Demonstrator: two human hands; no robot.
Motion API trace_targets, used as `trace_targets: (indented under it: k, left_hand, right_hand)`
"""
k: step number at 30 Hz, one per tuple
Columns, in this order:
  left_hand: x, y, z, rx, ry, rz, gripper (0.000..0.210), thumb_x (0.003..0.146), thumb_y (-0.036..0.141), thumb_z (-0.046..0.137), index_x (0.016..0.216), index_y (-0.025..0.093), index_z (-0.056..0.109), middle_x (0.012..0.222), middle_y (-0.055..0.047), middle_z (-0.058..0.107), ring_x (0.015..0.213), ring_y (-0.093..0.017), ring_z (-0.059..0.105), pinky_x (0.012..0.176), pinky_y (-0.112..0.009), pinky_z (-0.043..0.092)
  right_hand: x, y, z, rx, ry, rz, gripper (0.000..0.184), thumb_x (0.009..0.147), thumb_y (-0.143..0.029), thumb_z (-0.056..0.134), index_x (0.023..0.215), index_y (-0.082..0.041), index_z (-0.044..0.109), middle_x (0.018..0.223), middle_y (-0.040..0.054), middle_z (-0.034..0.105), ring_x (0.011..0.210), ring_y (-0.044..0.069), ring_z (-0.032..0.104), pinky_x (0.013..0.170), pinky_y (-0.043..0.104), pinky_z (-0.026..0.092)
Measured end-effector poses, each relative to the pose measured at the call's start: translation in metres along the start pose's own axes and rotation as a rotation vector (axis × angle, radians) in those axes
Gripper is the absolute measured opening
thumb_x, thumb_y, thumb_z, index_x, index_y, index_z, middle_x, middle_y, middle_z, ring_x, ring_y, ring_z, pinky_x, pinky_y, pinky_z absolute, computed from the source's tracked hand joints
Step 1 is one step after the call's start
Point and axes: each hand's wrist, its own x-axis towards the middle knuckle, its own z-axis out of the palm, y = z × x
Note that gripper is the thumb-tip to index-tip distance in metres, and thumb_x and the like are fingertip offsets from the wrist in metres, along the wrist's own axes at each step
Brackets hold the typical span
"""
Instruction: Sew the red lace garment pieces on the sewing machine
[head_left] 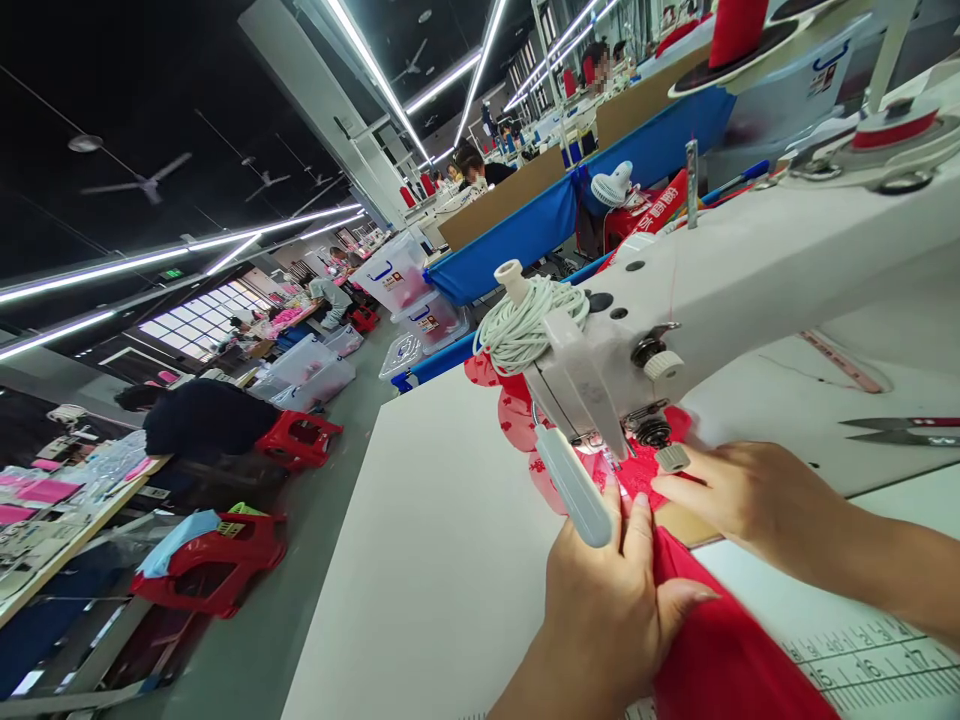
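Observation:
A white sewing machine [720,270] stands over the work surface, its needle area above red fabric [720,630]. My left hand [607,590] lies on this fabric just in front of the presser foot, fingers stretched forward and thumb spread to the right. On the other side, my right hand [757,495] has its fingers closed at the fabric's edge by the needle; their tips are partly hidden by a machine knob. Sheer red trim with a scalloped edge [517,415] shows behind and left of the machine head. A grey-handled lever [574,490] hangs above my left fingers.
Scissors [907,432] lie at the right, near a pink measuring strip [844,362]. A coil of pale cord [532,325] hangs on the machine head. Printed ruler markings [870,665] run along the front right. Red stools [214,565], plastic bins [394,270] and co-workers [210,415] are beyond.

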Motion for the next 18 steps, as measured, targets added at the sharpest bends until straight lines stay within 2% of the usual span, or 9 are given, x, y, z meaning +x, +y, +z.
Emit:
trace_targets:
  k: [5,10,13,15,18]
  left_hand:
    - [-0.0026,-0.0022,0.0041,0.010,-0.029,-0.028,0.066,0.100,0.060,0.031,0.124,0.010,0.067,0.126,-0.020,0.066,0.102,-0.032,0.071,0.066,-0.036,0.063]
    - [-0.0044,-0.0039,0.0089,-0.015,-0.009,-0.067,0.071,0.096,0.067,0.033,0.126,0.010,0.065,0.128,-0.020,0.064,0.102,-0.032,0.069,0.073,-0.039,0.062]
    - [-0.0040,-0.0032,0.0104,-0.033,0.027,-0.102,0.072,0.094,0.069,0.036,0.127,0.012,0.065,0.128,-0.019,0.064,0.101,-0.031,0.068,0.077,-0.041,0.060]
    - [-0.0018,-0.0017,0.0093,-0.050,0.061,-0.121,0.073,0.096,0.068,0.030,0.126,0.012,0.065,0.125,-0.018,0.066,0.099,-0.031,0.068,0.078,-0.042,0.058]
    - [0.0027,0.0020,0.0055,-0.084,0.149,-0.118,0.077,0.098,0.065,0.016,0.124,0.012,0.065,0.118,-0.013,0.069,0.098,-0.029,0.066,0.086,-0.044,0.052]
  right_hand:
    - [0.0018,0.0014,-0.0011,-0.034,-0.008,0.014,0.024,0.087,-0.004,0.038,0.073,-0.020,0.049,0.073,0.0010,0.048,0.052,0.014,0.037,0.052,0.031,0.019]
    - [0.0051,0.0017,-0.0023,-0.062,0.011,-0.008,0.028,0.085,0.001,0.034,0.072,-0.020,0.049,0.073,0.0011,0.048,0.050,0.014,0.037,0.050,0.032,0.017]
    - [0.0070,-0.0008,-0.0050,-0.062,0.052,-0.003,0.029,0.082,0.003,0.037,0.073,-0.019,0.054,0.078,0.0044,0.054,0.061,0.017,0.046,0.053,0.031,0.025]
    - [0.0071,-0.0036,-0.0066,-0.035,0.072,-0.014,0.029,0.081,0.003,0.040,0.078,-0.018,0.060,0.080,0.0070,0.058,0.073,0.021,0.052,0.060,0.032,0.033]
    - [0.0044,-0.0079,-0.0059,0.071,0.069,-0.090,0.034,0.081,0.001,0.041,0.098,-0.016,0.066,0.091,0.0093,0.067,0.089,0.026,0.056,0.075,0.038,0.039]
